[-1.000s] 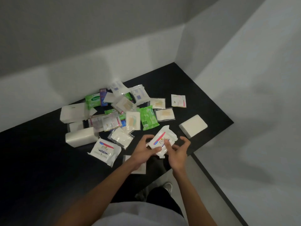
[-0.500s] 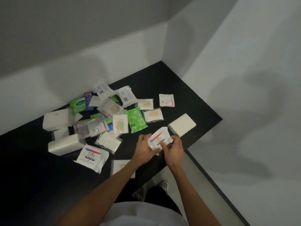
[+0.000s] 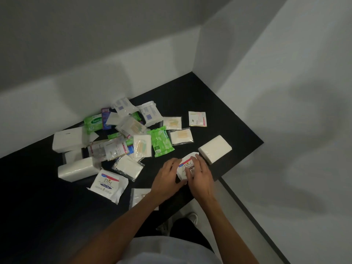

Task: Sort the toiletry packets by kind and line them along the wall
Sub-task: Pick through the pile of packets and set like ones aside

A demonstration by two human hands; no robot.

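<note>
A white Dove soap packet point(image 3: 186, 167) rests low over the black table point(image 3: 219, 111), gripped from both sides by my left hand point(image 3: 166, 177) and my right hand point(image 3: 201, 175). A second Dove packet point(image 3: 108, 184) lies to the left. Behind them a loose heap holds green wipe packs point(image 3: 162, 141), clear sachets of cotton buds point(image 3: 142, 145), flat white sachets point(image 3: 182, 136) and plain white tissue packs point(image 3: 78, 169). One white tissue pack point(image 3: 215, 148) lies just right of my hands. A small Dove sachet point(image 3: 197, 119) sits apart at the back right.
White walls point(image 3: 95, 86) meet in a corner behind the table; the heap lies near the back wall. The table's right edge point(image 3: 242, 162) drops to a grey floor. A clear sachet point(image 3: 139, 195) lies partly under my left forearm. My shoe shows below the table.
Both hands have lowered the Dove packet toward the tabletop and closed more tightly over it. The camera has shifted, so the heap appears further left.
</note>
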